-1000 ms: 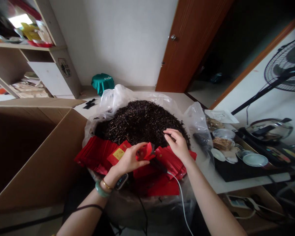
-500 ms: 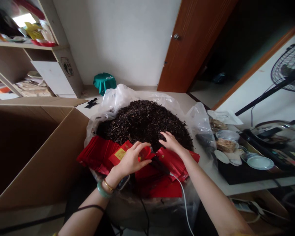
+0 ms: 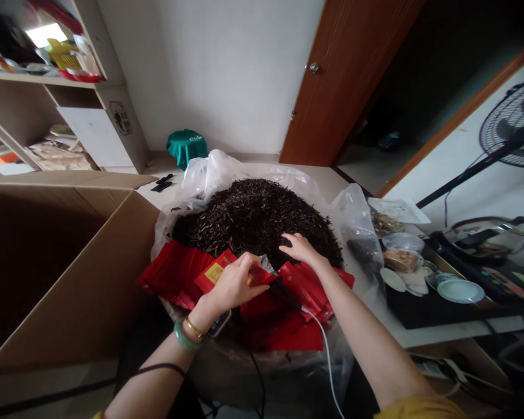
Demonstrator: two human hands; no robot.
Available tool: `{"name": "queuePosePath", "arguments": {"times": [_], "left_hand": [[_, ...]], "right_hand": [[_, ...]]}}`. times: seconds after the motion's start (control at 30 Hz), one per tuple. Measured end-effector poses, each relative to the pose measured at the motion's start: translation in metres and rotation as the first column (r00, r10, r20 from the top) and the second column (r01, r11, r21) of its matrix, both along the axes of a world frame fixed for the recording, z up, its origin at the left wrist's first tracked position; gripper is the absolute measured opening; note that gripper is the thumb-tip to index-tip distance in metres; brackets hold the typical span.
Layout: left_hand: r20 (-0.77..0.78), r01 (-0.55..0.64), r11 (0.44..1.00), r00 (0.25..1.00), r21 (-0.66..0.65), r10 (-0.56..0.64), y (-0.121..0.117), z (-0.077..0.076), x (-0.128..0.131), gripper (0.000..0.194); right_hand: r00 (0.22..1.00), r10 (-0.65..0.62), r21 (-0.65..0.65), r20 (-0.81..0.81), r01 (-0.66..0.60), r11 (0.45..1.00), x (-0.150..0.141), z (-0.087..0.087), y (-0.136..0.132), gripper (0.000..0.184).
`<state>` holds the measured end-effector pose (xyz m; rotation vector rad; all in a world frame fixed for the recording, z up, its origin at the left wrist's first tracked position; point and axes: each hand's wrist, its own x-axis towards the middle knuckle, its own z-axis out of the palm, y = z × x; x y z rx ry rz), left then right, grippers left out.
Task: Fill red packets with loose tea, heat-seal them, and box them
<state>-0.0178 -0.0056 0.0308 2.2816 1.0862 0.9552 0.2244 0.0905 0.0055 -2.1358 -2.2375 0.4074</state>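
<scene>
The cardboard box is the largest thing, and it stands at 9 o'clock. In the middle, the plastic bag lies open around the heap of dark dry leaves. The red packets lie spread at the heap's 6 o'clock side. The right hand is at the heap's 5 o'clock part, its thumb and fingers apart. The left hand, at 6 o'clock, has its fingers and thumb closed on one small packet.

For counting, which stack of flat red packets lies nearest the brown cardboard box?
The leftmost fanned red stack, left of the left hand; others lie farther right.
</scene>
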Motion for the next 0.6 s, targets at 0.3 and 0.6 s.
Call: {"name": "queuePosePath", "arguments": {"times": [0.3,0.6], "left_hand": [[-0.016,0.009,1.000,1.000,0.025,-0.008,-0.0009,0.0029,-0.0017,0.038],[-0.036,0.018,1.000,0.999,0.014,-0.017,-0.0009,0.0026,-0.0010,0.037]], "right_hand": [[0.996,0.002,-0.107,0.094,0.008,0.994,-0.0071,-0.0007,-0.0019,0.055],[0.992,0.004,-0.152,0.123,0.015,0.988,-0.0090,0.0035,-0.0041,0.055]]}}
